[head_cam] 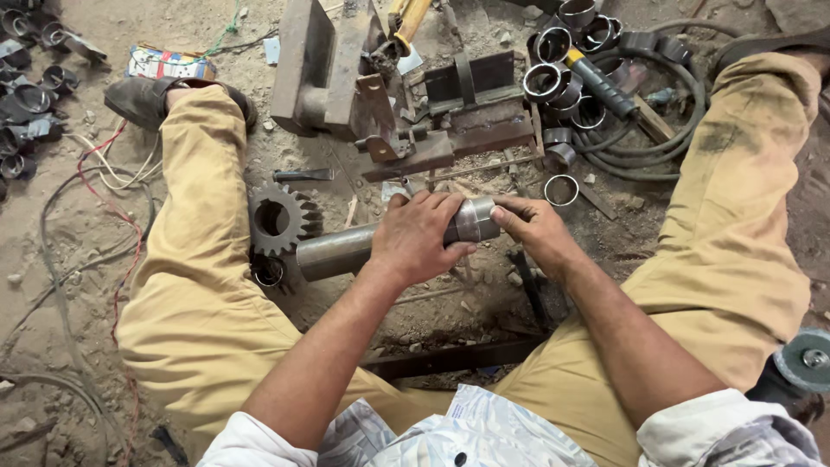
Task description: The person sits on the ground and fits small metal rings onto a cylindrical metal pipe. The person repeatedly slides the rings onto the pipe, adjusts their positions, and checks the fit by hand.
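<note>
Metal workshop, dirt floor (78,251): heavy steel vise (333,73) at 12 o'clock, cut rings (562,82) at 1, gear (281,218) at 9, grinder disc (804,359) at 4.

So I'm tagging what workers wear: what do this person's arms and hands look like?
Both hands, left hand and right hand, are bare: no gloves, rings or watch visible. The forearms are uncovered; pale patterned shirt sleeves are rolled to about the elbows.

You've got two hands on the job, left hand (421,238) and right hand (534,229), on one steel bar (346,248) with one ring sleeve (474,220) on its end. One gear (284,218) by your left leg. One loose ring (562,189) apart from the ring pile (566,60), maybe a dozen, overlapping, hard to count. One grinder disc (804,359), one hose coil (644,160).
</note>
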